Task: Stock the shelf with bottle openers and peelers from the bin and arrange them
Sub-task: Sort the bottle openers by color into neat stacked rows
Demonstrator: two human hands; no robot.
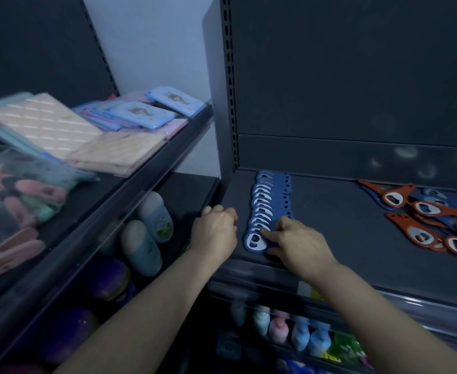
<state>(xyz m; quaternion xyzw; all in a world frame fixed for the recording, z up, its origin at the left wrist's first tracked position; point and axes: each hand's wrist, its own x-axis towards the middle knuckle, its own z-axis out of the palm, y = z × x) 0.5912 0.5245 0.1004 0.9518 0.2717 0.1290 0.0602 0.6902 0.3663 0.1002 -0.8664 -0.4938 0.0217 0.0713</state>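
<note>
While the left hand is curling at the matte dark shelf's nine o'clock edge, its contents hidden, the right hand is pressing spread fingers on an overlapping row of flat blue openers; oval-holed orange openers are lying heaped at three o'clock.

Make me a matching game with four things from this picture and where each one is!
Things:
1. blue openers
2. orange openers
3. pale bottles
4. right hand

Places:
A. loose heap at the right end of the shelf
B. on the lower side shelf, further left
C. neat overlapping row at the shelf's left end
D. fingers touching the front of the blue row

Pairs: 1-C, 2-A, 3-B, 4-D
</note>
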